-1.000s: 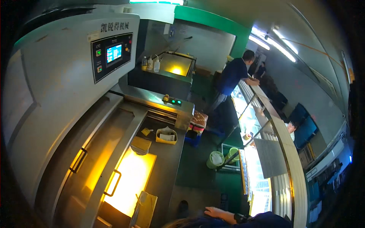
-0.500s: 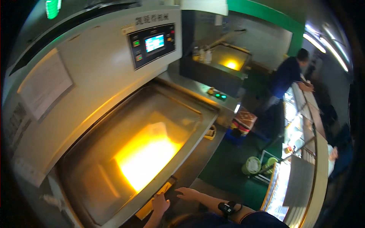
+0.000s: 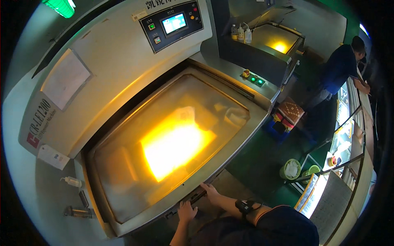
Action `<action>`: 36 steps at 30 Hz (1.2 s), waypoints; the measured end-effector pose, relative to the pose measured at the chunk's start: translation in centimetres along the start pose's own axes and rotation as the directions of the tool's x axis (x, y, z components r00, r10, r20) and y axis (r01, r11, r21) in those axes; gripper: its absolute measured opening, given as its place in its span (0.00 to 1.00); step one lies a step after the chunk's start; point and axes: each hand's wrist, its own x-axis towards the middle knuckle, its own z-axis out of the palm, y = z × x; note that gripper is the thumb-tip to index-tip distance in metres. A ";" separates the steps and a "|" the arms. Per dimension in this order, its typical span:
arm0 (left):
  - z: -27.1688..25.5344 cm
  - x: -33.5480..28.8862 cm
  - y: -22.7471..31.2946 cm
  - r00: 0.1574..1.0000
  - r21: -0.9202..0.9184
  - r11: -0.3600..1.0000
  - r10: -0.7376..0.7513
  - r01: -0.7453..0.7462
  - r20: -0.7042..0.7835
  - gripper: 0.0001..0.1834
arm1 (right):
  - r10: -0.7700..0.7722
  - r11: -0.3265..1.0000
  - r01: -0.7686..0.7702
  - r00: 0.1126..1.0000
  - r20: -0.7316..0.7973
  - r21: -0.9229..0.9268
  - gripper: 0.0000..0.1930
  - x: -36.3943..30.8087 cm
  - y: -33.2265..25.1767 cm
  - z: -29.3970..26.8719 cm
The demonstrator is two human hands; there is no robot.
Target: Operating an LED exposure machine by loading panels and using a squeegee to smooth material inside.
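A dark handle bar runs along the front edge of a large machine's wide flat frame. My left hand has its fingers hooked over the bar's left part. Farther right, my right hand curls its fingers onto the bar's other end. A black device is strapped on my right forearm. Inside the frame lies a hazy transparent sheet, with bright yellow-white light glowing through its middle. Flat shapes under it are blurred by the glare.
A control panel with a lit screen is on the machine's front. Lit buttons stand right of the frame. A second machine glows behind. To the right are a stool, a green basket, light tables and a person leaning over.
My right hand, earlier stretched out beside the bar, has come onto it. My left hand stays at the bar. The yellow glow on the bar is gone, and the view has shifted.
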 end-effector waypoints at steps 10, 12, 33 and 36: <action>0.7 -0.5 -0.5 1.000 -0.046 0.999 0.015 -0.016 -0.012 0.28 | 0.435 0.799 -0.440 0.894 0.110 0.410 0.18 -2.8 -7.2 -2.2; 0.0 -0.8 -1.0 1.000 -0.033 0.999 -0.006 0.005 -0.030 0.28 | 0.440 0.830 -0.438 0.895 0.077 0.346 0.18 -3.4 -8.0 -1.0; -32.2 7.0 -9.0 0.239 0.239 0.971 0.239 -0.032 -0.941 0.15 | -0.530 0.589 0.028 0.767 -0.360 -0.808 0.24 -23.5 -24.2 -24.2; -37.7 6.4 -3.2 -0.050 0.374 0.908 0.372 -0.190 -0.927 0.16 | -0.754 0.432 -0.131 0.490 -0.438 -0.892 0.30 -33.1 -28.5 -25.6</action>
